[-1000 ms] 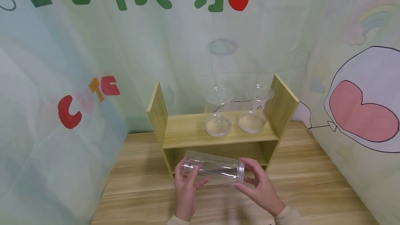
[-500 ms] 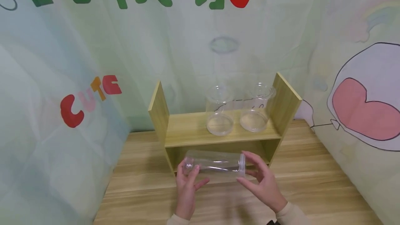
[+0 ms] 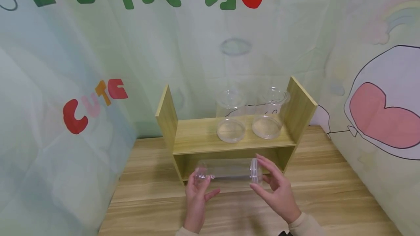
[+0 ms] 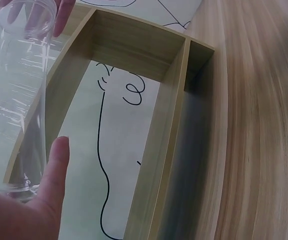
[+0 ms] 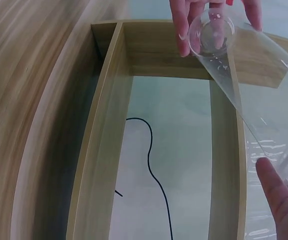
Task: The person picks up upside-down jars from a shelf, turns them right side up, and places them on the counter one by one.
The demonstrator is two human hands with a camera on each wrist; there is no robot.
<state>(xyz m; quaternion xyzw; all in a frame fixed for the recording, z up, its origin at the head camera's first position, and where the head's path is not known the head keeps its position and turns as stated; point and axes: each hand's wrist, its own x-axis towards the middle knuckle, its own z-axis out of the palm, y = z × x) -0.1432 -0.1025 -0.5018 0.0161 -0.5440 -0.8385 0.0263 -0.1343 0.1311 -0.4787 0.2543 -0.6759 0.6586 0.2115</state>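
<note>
I hold the clear jar (image 3: pixel 226 169) on its side in the air, above the table (image 3: pixel 328 192), about midway between the table's left and right edges, in front of the wooden shelf (image 3: pixel 197 134). Its long axis runs almost level from left to right, with the ribbed end (image 3: pixel 254 170) to my right. My left hand (image 3: pixel 196 196) pinches the other end between thumb and fingers; my right hand (image 3: pixel 277 190) pinches the ribbed end. Only the head view shows a clear container (image 3: pixel 231 132) and a second one (image 3: pixel 266 128), upright on the upper board. Both wrist views show a black line (image 4: pixel 99 145) through the shelf's open back.
</note>
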